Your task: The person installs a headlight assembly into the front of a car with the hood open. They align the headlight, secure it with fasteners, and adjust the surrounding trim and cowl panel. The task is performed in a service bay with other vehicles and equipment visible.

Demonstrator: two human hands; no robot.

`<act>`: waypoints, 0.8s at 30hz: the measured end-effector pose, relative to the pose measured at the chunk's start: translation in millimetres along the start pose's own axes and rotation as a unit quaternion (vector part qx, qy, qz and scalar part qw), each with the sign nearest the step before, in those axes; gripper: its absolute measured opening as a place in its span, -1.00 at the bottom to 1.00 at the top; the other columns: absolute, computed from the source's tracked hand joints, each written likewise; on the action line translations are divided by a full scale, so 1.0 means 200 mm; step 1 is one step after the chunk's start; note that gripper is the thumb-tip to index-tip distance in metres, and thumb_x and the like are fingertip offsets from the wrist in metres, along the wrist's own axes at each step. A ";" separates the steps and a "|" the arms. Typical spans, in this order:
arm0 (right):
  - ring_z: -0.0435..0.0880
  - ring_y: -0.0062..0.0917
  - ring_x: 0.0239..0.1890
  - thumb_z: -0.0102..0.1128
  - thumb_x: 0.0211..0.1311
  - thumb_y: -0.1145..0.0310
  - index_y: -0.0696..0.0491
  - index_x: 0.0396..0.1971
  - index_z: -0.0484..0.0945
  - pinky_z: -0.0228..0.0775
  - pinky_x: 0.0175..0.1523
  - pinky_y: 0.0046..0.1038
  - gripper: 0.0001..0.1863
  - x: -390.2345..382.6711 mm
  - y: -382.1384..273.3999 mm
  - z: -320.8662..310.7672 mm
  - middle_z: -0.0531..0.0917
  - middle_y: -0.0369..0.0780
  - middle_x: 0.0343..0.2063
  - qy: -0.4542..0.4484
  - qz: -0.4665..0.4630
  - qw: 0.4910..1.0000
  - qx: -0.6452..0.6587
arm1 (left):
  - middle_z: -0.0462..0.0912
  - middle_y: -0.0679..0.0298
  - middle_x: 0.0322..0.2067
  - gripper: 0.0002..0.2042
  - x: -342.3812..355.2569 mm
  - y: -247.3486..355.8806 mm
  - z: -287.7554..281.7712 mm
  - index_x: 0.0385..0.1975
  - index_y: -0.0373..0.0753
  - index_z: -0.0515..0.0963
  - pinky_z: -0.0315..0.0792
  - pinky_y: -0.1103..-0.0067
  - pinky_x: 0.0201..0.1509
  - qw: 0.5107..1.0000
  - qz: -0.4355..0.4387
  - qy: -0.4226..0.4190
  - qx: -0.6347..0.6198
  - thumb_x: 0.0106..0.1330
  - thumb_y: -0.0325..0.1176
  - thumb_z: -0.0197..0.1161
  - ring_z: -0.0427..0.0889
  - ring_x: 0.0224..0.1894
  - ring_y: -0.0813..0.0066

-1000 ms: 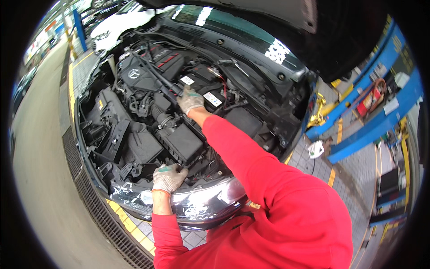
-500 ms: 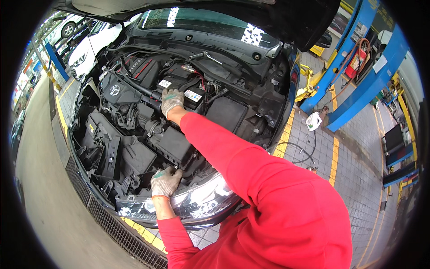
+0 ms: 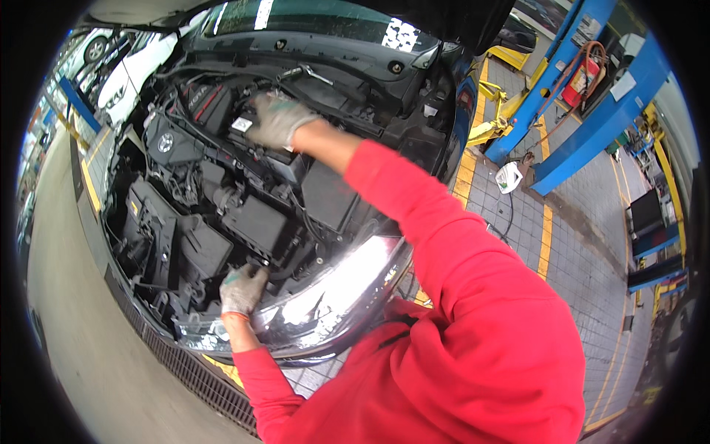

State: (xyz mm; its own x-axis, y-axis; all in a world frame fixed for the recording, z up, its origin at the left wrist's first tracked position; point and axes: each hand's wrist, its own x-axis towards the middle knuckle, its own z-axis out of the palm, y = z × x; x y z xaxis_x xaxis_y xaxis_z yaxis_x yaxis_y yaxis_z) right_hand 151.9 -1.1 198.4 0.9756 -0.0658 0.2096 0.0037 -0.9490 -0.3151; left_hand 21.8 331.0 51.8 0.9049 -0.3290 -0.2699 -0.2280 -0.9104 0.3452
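My right hand (image 3: 283, 122), in a grey-white work glove, reaches over the black car battery (image 3: 294, 169) in an open engine bay. Motion smears its fingers, and it hides most of the battery's top and whatever lies beneath. My left hand (image 3: 244, 290), gloved alike, rests on the front edge of the bay behind the headlight (image 3: 336, 288). Its thumb stands apart from the bent fingers, and nothing loose shows in it. Beyond my right hand, a shiny ratchet wrench (image 3: 316, 76) lies near the base of the windshield.
The raised hood (image 3: 451, 18) hangs over the far side. A black air filter box (image 3: 255, 224) and engine cover (image 3: 176, 140) lie left of the battery. Blue lift posts (image 3: 592, 122), a white jug (image 3: 509, 177) and a hose stand on the tiled floor at right.
My right hand has lifted from the battery's near left edge and swung across its top, now blurred. My left hand stays on the front edge. The whole view has shifted slightly.
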 end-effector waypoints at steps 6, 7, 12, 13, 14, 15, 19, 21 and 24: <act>0.69 0.00 0.42 0.22 0.47 -0.22 0.17 0.38 0.64 0.52 0.50 -0.14 -0.21 -0.36 0.75 -0.61 0.72 0.15 0.31 0.116 0.047 0.990 0.057 | 0.83 -0.07 0.08 -0.46 0.00 0.05 0.00 0.09 -0.21 0.80 0.58 0.10 0.31 0.997 -0.011 0.057 -0.041 0.51 0.19 0.31 0.75 0.21 -0.15; 0.68 0.01 0.42 0.20 0.50 -0.22 0.15 0.37 0.65 0.51 0.51 -0.13 -0.23 -0.41 0.89 -0.67 0.72 0.13 0.34 0.134 0.050 0.989 0.043 | 0.84 -0.03 0.08 -0.48 -0.01 0.09 -0.02 0.08 -0.20 0.80 0.57 0.11 0.32 0.996 -0.011 0.089 -0.026 0.53 0.17 0.32 0.73 0.22 -0.12; 0.80 -0.10 0.09 0.26 0.56 -0.12 0.19 0.31 0.65 0.66 0.14 -0.19 -0.33 -0.54 1.44 -0.70 0.78 0.08 0.10 0.187 0.106 0.976 0.043 | 0.84 0.03 0.05 -0.52 0.08 0.52 -0.12 0.18 -0.27 0.74 0.61 0.28 0.26 0.963 0.121 0.185 -0.155 0.63 0.05 0.30 0.77 0.13 0.10; 0.83 -0.19 -0.02 0.29 0.57 -0.11 0.22 0.30 0.65 0.69 0.02 -0.23 -0.32 -0.54 1.51 -0.67 0.80 0.06 0.02 0.196 0.100 0.971 0.090 | 0.83 0.05 0.08 -0.50 0.15 0.65 -0.11 0.23 -0.32 0.71 0.60 0.37 0.26 0.943 0.169 0.166 -0.233 0.69 0.05 0.25 0.78 0.12 0.24; 0.82 -0.32 -0.07 0.31 0.57 -0.11 0.25 0.30 0.65 0.69 -0.01 -0.33 -0.31 -0.54 1.56 -0.63 0.79 0.01 0.07 0.159 0.198 0.944 0.209 | 0.83 0.09 0.07 -0.47 0.25 0.79 -0.09 0.26 -0.35 0.69 0.61 0.39 0.23 0.945 0.141 0.113 -0.272 0.72 0.08 0.22 0.77 0.08 0.32; 0.81 -0.46 -0.12 0.33 0.58 -0.11 0.28 0.31 0.66 0.68 -0.04 -0.43 -0.29 -0.52 1.60 -0.59 0.78 -0.04 0.12 0.119 0.292 0.892 0.323 | 0.84 0.13 0.06 -0.43 0.36 0.94 -0.06 0.29 -0.38 0.67 0.62 0.42 0.19 0.934 0.140 0.074 -0.322 0.74 0.10 0.19 0.76 0.03 0.40; 0.76 -0.37 -0.01 0.33 0.62 -0.07 0.21 0.39 0.60 0.73 -0.04 -0.29 -0.32 -0.48 1.72 -0.47 0.71 -0.06 0.07 0.020 0.173 0.972 0.160 | 0.81 0.21 0.14 -0.30 0.81 1.44 0.15 0.41 -0.26 0.61 0.66 0.38 0.14 0.821 0.101 -0.051 -0.560 0.67 0.30 0.22 0.73 -0.03 0.40; 0.73 -0.28 0.13 0.32 0.63 -0.06 0.15 0.41 0.60 0.80 0.12 -0.14 -0.36 -0.45 1.75 -0.44 0.66 0.00 0.17 0.016 0.155 0.973 0.169 | 0.76 0.21 0.22 -0.22 1.00 1.59 0.22 0.44 -0.25 0.59 0.67 0.36 0.12 0.807 0.038 -0.095 -0.582 0.59 0.38 0.26 0.73 0.01 0.39; 0.73 -0.18 0.24 0.30 0.65 -0.03 0.13 0.51 0.51 0.76 0.23 0.04 -0.32 -0.39 1.75 -0.43 0.63 0.05 0.32 0.045 0.308 0.841 0.441 | 0.76 0.21 0.21 -0.14 1.15 1.71 0.29 0.45 -0.24 0.58 0.68 0.34 0.09 0.774 -0.041 -0.109 -0.622 0.49 0.46 0.31 0.73 0.02 0.39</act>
State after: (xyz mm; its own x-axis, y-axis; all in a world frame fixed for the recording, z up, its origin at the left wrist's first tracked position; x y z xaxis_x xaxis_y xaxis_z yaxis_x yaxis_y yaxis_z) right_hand 58.2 -355.1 151.0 0.8314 -0.5223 -0.1897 -0.2974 -0.1298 -0.9459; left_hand 131.2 -70.0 54.8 0.7850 -0.4406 -0.4355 0.4727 -0.0284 0.8808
